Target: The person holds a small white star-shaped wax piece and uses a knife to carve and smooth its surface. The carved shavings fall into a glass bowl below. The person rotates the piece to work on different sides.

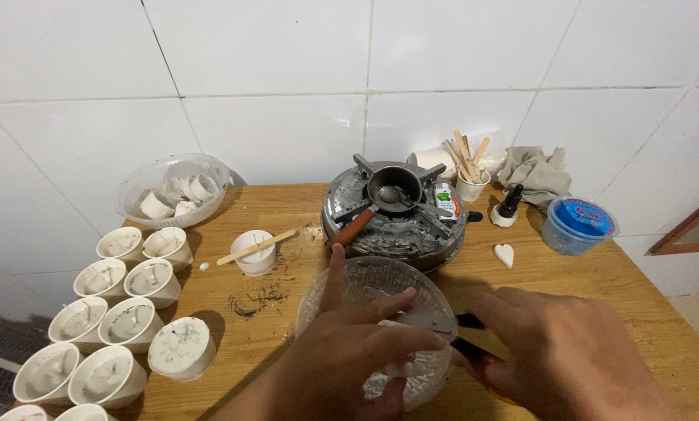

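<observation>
wax block (400, 366): white lump held over a clear bowl (318, 300) at the near edge of the wooden surface (287, 203), partly hidden by the hands.
left hand (349, 351): fingers (392, 304) curled over the block and the bowl's rim, holding the block in place.
right hand (560, 351): fingers closed on the dark handle of a knife (427, 321), blade lying flat across toward the left hand.
doing it well: judging by the pose, shave thin, keep the edge angled away from the left fingertips, and let flakes drop inside the bowl.
left side: white cups (131, 320) in rows, wicks in several.
middle: small cup with a wooden stick (256, 248) laid across it.
beyond: round stove (396, 214) with a little dark pan and reddish handle.
far: plastic basket (174, 187), cup of sticks (468, 168), grey cloth (535, 173), blue-lidded tub (580, 224), white heart shape (504, 254).
</observation>
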